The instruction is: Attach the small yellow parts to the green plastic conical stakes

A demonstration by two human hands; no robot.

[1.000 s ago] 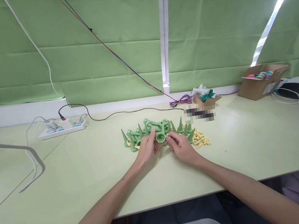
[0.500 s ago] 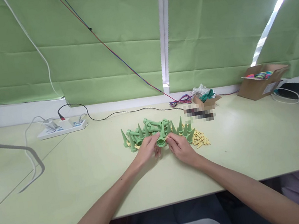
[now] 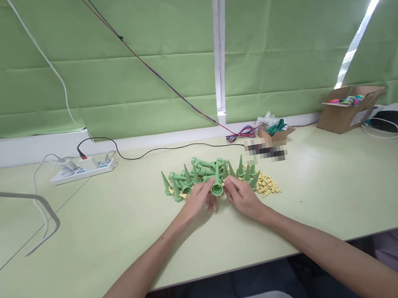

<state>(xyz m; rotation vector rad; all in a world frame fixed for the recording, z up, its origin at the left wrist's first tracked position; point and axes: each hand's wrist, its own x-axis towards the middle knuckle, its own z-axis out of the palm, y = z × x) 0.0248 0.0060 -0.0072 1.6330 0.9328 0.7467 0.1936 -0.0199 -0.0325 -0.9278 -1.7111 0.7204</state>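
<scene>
A green plastic plant-watering spike [image 3: 217, 186] is held with its open, round end toward me and its point away. My left hand [image 3: 200, 200] is closed on its left side, thumb along the body. My right hand [image 3: 243, 196] is closed at the spike's right side, its fingertips pinching what looks like a small yellow plastic piece against it. Just beyond my hands lies a pile of similar green spikes [image 3: 202, 166], some standing point up. Small yellow pieces [image 3: 266, 186] are heaped to the right of my right hand.
A white power strip [image 3: 83, 170] lies at the back left, with a black cable running right. A small carton [image 3: 276, 136] with plastic and green material stands behind the pile. A larger cardboard box [image 3: 346, 113] is at the back right. A grey bent bar [image 3: 48, 210] crosses the left side.
Both hands and the green spike have shifted very slightly to the right. The grip looks the same, and the pile has not visibly changed.
</scene>
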